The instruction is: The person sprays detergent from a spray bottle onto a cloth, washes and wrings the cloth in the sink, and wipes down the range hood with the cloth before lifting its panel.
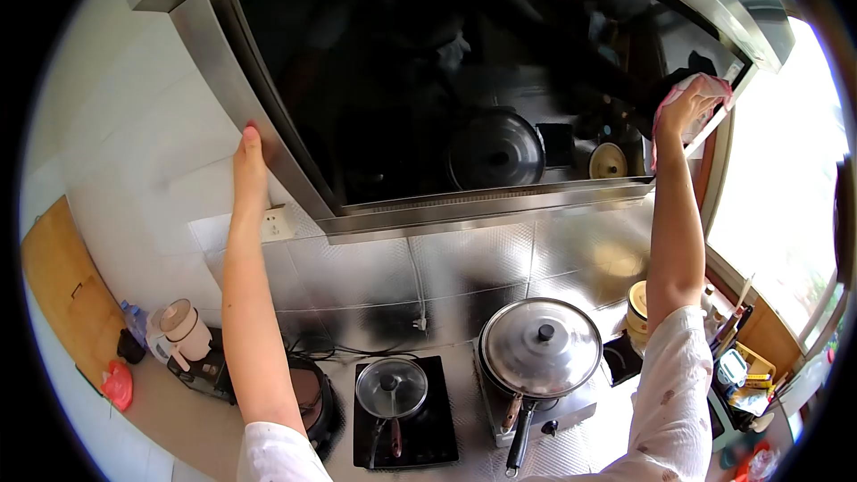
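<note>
A range hood [393, 89] with a glossy black panel and a steel frame fills the upper view. My left hand [250, 159] is at the frame's left edge, its thumb against the metal and its other fingers mostly hidden; it appears to grip the edge. At the panel's right end, my right hand [683, 112] holds a white cloth with a pink border [712, 87] against the hood. Part of the cloth hangs down beside the wrist.
Below stand a large lidded wok [540, 348] on a gas stove [571, 411] and a small lidded pan [391, 388] on a black cooktop [437, 428]. A blender-like appliance [183, 330] is at left. A bright window [777, 170] and a cluttered shelf lie right.
</note>
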Demonstrator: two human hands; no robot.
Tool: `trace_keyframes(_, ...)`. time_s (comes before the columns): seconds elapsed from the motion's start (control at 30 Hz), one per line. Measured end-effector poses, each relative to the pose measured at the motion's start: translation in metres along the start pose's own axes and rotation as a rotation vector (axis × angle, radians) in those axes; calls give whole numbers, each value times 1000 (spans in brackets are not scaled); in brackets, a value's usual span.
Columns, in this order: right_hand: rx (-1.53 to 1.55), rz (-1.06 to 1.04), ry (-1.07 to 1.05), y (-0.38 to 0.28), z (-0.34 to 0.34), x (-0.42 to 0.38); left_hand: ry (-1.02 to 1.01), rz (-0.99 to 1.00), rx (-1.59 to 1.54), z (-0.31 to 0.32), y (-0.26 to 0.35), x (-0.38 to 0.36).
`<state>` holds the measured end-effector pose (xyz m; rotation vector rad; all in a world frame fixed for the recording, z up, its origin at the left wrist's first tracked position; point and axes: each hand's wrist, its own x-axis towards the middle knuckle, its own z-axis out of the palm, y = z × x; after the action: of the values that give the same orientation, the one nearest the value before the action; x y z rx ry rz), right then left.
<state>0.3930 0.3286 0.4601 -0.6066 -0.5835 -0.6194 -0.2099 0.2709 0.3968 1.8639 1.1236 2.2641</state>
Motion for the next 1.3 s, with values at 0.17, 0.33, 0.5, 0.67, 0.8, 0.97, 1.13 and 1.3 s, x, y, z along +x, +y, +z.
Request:
trace_keyframes(0.17,-80,-55,28,-69,23,-53,-15,4,-24,4,7,-3)
trace_keyframes(0.33,-42,-322,-63,-194,57,-144,-4,-15,40,3,7,-2)
trace_keyframes(0.5,59,-892,-537,-300,63,-221,-14,-56,30,4,15,-4)
trace_keyframes(0.67,224,-1403,-928,-319,72,-268,64,1,-7,8,17,-7)
trace_keyframes(0.8,333,-1656,-522,-301,75,-257,72,136,179,5,23,-15)
trace_keyframes(0.97,979,-1225,-1307,-327,60,-182,291,397,633,-13,33,-33)
trace_keyframes(1.13,48,-1427,-490,-326,63,-143,251,538,871,-27,33,-43)
trace_keyframes(1.3,72,-985,-493,-328,66,-202,165,812,1178,-33,36,-55)
